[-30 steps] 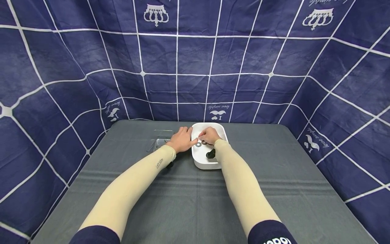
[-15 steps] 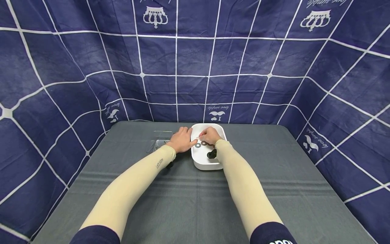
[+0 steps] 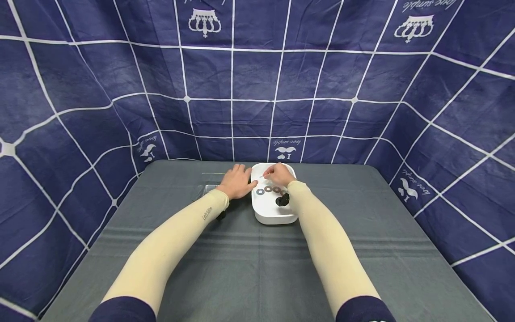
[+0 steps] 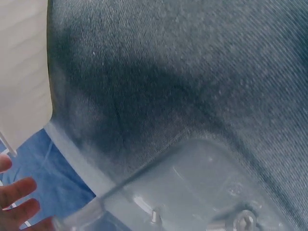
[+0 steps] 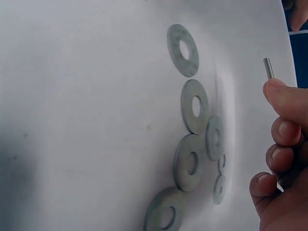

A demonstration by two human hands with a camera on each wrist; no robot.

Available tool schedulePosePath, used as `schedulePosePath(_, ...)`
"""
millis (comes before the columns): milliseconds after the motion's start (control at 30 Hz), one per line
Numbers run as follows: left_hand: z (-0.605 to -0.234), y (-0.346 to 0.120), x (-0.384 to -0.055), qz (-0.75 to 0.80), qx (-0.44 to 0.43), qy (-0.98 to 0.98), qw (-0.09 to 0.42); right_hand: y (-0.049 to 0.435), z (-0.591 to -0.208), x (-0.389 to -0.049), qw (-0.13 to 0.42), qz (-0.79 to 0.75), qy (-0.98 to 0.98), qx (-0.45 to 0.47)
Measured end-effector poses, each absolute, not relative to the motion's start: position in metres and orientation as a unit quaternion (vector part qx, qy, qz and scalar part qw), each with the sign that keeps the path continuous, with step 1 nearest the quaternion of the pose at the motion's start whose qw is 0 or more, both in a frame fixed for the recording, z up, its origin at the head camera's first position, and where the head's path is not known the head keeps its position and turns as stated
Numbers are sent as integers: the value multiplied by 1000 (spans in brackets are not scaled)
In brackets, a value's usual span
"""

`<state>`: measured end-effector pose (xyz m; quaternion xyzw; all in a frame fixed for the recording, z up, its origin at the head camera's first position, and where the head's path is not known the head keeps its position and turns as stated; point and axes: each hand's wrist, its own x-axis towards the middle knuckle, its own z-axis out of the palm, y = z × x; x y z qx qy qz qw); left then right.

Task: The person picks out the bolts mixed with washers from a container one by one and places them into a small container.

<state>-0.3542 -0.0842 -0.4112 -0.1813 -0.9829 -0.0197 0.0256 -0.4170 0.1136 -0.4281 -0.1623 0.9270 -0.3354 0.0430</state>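
My right hand (image 3: pixel 278 174) is over the far part of a white tray (image 3: pixel 263 211), thumb and finger pinching a small metal screw. In the right wrist view the thin shank of the screw (image 5: pixel 268 69) sticks up past the fingertips; the rest is hidden in the grip. Below the hand, several flat grey washers (image 5: pixel 190 68) lie in a curved row, with smaller ones beside them. My left hand (image 3: pixel 235 182) has its fingers extended beside the tray's left wall, the thumb reaching to the rim. The left wrist view catches its fingers (image 4: pixel 19 192) at the lower left corner.
A clear plastic box (image 3: pixel 207 189) stands left of the tray, partly behind the left hand; metal bolts (image 4: pixel 245 220) lie in it. A thin strip (image 3: pixel 213 173) shows behind the box. Grey cloth covers the table (image 3: pixel 257 268), and a blue gridded curtain (image 3: pixel 257 71) surrounds it.
My right hand has moved slightly up and away with the screw, uncovering more of the washer row. My left hand has drawn back a little to the left.
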Motion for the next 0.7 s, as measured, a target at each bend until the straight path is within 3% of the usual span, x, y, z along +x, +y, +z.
schedulePosePath(700, -401, -115, -352, -11, -144, -989, 34, 103, -393, -416, 30, -368, 910, -190)
